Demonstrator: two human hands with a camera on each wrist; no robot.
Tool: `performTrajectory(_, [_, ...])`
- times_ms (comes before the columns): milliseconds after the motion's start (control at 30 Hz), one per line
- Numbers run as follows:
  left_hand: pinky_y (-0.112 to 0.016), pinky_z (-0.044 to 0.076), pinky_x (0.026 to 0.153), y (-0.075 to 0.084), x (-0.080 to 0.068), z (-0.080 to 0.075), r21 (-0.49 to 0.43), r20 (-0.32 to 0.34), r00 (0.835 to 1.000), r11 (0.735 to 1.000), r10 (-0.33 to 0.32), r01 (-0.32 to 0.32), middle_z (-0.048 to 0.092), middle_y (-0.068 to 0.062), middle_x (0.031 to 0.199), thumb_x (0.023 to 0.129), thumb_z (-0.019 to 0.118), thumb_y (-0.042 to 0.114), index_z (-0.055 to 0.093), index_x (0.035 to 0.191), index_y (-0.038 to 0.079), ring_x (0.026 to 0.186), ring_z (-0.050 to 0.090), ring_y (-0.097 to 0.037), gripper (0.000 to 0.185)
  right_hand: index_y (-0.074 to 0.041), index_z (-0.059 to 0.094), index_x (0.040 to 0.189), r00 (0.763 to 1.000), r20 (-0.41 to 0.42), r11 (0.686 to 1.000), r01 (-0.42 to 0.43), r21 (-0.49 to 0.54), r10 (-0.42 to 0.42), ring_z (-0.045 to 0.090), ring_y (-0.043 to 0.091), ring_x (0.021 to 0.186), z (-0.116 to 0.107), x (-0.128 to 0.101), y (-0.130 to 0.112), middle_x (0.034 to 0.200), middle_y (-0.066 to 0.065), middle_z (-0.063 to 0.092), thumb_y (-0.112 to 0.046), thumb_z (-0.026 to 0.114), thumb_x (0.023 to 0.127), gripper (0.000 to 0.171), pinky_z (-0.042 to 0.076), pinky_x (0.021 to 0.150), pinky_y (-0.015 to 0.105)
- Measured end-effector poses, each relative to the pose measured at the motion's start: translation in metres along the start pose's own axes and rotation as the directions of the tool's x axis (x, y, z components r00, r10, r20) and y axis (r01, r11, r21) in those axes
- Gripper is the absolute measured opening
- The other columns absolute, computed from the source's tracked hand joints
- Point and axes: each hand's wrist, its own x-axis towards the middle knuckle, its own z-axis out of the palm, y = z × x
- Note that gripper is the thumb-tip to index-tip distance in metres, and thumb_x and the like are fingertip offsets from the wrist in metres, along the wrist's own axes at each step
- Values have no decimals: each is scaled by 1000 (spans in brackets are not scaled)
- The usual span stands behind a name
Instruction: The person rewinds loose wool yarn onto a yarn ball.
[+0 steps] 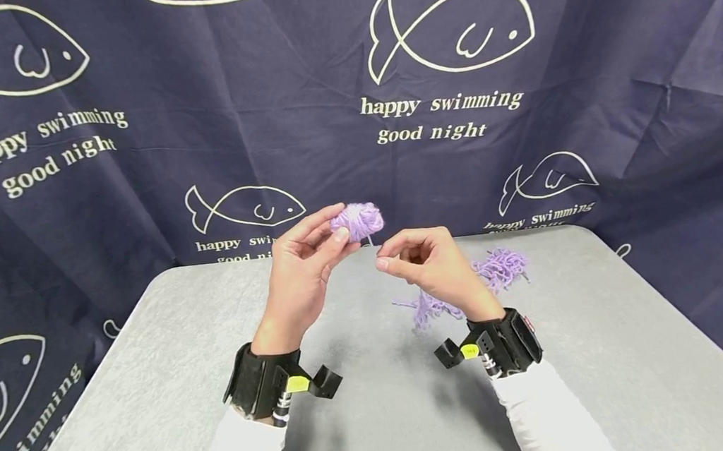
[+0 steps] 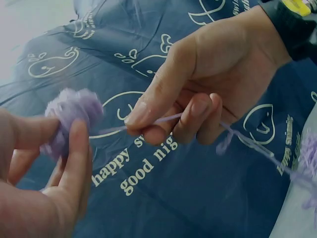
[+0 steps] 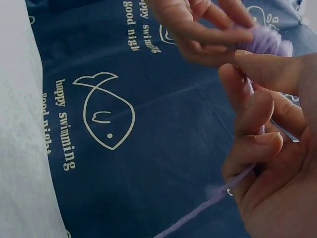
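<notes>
Holding the small purple yarn ball (image 1: 357, 221) in the curled fingertips of my left hand (image 1: 298, 280), I pinch the strand (image 2: 163, 119) leading from it between thumb and forefinger of my right hand (image 1: 431, 268), just beside the ball. Loose yarn (image 1: 499, 270) lies on the grey table (image 1: 601, 348) beyond my right wrist. Even winding, I judge, calls for steady tension on the strand and turning the ball between wraps.
</notes>
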Motion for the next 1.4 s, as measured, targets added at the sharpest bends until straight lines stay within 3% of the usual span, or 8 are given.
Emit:
performTrajectory(167, [-34,58,91,-2,1,1,-17,-115,993,1000,-15,13,72,-7,95,90,60,-18,76,105,10,92,68,-17,35,-8,78,94,1000,4,997,19,-68,-19,37,12,49,5,-1,-5,57,2,48,-5,78,88,7,27,43,23])
performTrajectory(300, [-24,57,78,-6,1,-1,218,-133,989,975,64,-34,73,-5,94,84,71,-15,73,105,2,83,66,-14,27,-8,78,93,998,22,987,66,-148,-63,39,12,49,7,-3,-11,56,-1,49,-6,79,87,6,29,43,23])
performTrajectory(467, [-25,58,77,-10,1,-8,641,-12,992,762,129,-91,73,-11,99,81,78,-9,72,108,-3,85,67,-18,28,-10,78,91,992,28,974,124,-190,-121,41,12,49,5,-5,-16,59,0,53,-5,79,87,6,30,43,23])
performTrajectory(633, [-34,61,82,-11,-2,-9,818,66,998,574,-20,-43,71,-15,107,80,80,-5,68,113,-2,96,70,-26,36,-8,78,91,990,-7,975,140,-172,-143,41,12,50,-1,-4,-16,64,2,58,0,78,86,10,31,44,23])
performTrajectory(833, [-30,60,82,-10,-3,-9,860,205,949,506,-239,-58,71,-7,103,81,81,-2,70,108,2,92,69,-19,29,-6,78,91,986,-79,978,135,-161,-149,40,13,50,-8,-2,-11,67,0,61,1,78,86,9,30,44,23])
performTrajectory(967, [-28,59,84,-10,-3,-11,818,323,898,565,-300,-106,70,-1,100,82,80,-3,72,105,6,91,67,-15,26,-6,78,91,983,-129,984,113,-138,-131,41,13,50,-12,-1,-8,70,2,64,1,79,85,10,32,44,23])
performTrajectory(1167, [-35,60,87,-6,-3,-11,603,479,842,790,-249,-109,68,-6,103,81,78,-8,70,107,1,94,67,-20,28,-4,77,93,987,-148,995,42,-93,-56,45,14,51,-18,0,-2,72,5,66,-2,79,86,7,36,45,24])
performTrajectory(1400, [-37,58,90,3,-4,-8,296,369,925,955,-92,-23,69,-10,107,80,72,-16,63,114,-10,95,67,-20,35,-4,76,95,999,-20,997,-39,-60,38,46,13,52,-19,1,6,69,4,62,-1,77,87,8,36,44,23])
